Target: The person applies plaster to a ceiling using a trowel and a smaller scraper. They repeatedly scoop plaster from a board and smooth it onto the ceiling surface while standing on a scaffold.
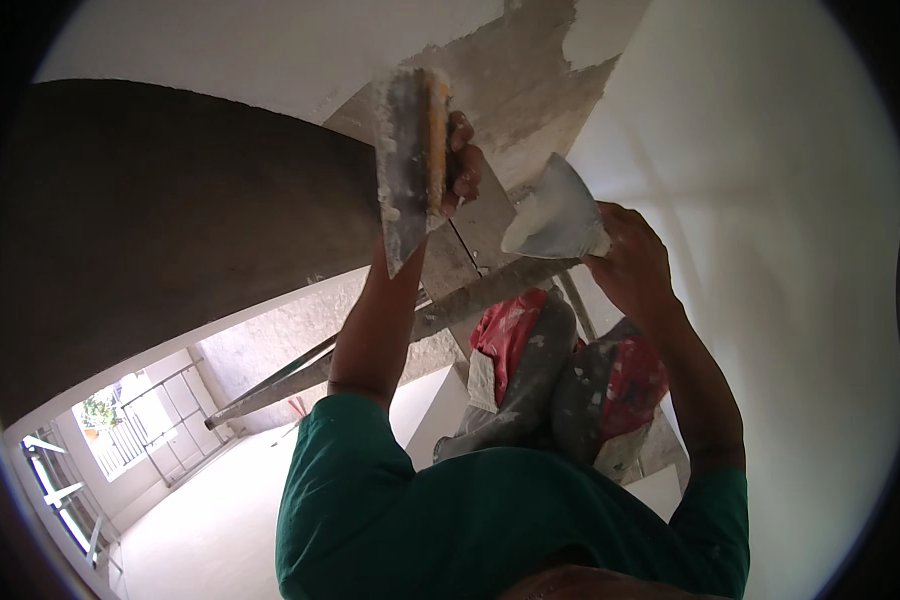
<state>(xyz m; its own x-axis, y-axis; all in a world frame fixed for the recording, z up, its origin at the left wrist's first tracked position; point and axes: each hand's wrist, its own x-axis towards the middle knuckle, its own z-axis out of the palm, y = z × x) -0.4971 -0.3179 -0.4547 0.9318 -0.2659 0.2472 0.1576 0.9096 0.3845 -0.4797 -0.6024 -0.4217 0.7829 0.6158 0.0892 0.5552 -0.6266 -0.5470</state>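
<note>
The left hand (463, 165) is holding a smeared trowel (407, 150), its fingers curling beside the orange strip. The right hand (635, 260) is gripping a broad scraper (560, 205), which is sitting just right of the trowel, apart from it; white paste (532, 222) is clinging to the scraper. Because this blade is tilting, a loose lump could be slipping off toward the grey-and-red trousers (545, 365); a careless swing could be knocking both tools together.
</note>
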